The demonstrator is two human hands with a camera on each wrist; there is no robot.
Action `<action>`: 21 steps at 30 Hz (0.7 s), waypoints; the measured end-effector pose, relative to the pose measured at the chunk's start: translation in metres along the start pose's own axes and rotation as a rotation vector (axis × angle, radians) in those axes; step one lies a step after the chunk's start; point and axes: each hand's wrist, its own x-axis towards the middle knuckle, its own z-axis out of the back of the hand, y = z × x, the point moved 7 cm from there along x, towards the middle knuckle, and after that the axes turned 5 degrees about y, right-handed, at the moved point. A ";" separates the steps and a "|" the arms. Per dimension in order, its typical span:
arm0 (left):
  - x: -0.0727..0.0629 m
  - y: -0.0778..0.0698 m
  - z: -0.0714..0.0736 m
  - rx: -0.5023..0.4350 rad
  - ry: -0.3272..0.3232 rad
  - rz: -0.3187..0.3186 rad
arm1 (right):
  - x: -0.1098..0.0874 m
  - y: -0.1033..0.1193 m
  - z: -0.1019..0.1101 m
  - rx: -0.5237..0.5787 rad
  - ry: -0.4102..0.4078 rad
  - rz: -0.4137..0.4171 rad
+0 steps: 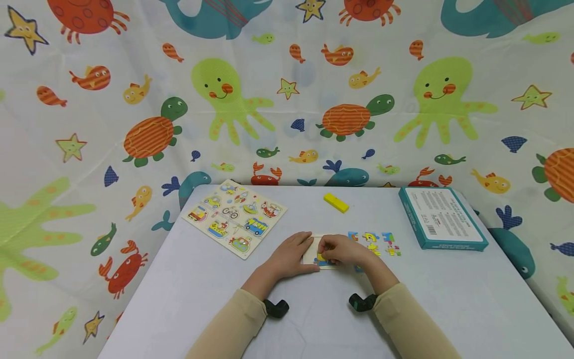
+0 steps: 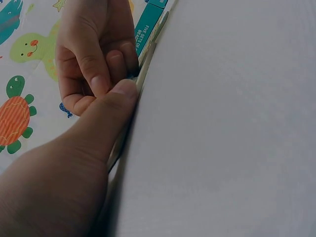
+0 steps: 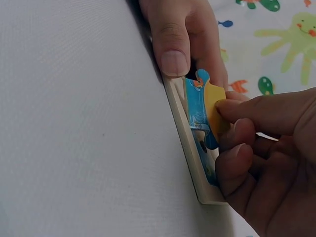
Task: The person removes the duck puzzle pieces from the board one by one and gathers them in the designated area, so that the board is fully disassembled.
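Observation:
A small wooden puzzle tray (image 1: 310, 256) lies on the table in front of me, with blue puzzle pieces (image 3: 206, 160) at its near edge. My left hand (image 1: 289, 255) holds the tray at its left side, thumb against the near edge. Between thumb and fingers, my right hand (image 1: 343, 250) pinches a blue-and-yellow puzzle piece (image 3: 214, 106). In the right wrist view this piece stands tilted over the tray, touching or just above the blue pieces. Several loose puzzle pieces (image 1: 370, 237) lie right of the tray, partly hidden by the right hand and forearm.
A wooden vehicle puzzle board (image 1: 230, 213) lies at the back left. At the back middle is a yellow block (image 1: 336, 203). A teal-edged box (image 1: 441, 214) lies at the back right. A sea-animal cloth (image 1: 296, 109) hangs behind the white table (image 1: 358, 334).

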 end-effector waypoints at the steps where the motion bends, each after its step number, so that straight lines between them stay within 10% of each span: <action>1: 0.000 0.000 0.000 -0.003 0.000 0.000 | 0.000 0.000 0.001 0.007 0.003 0.004; 21: -0.001 0.000 0.001 -0.002 0.013 0.008 | -0.022 -0.015 0.031 0.052 -0.039 -0.051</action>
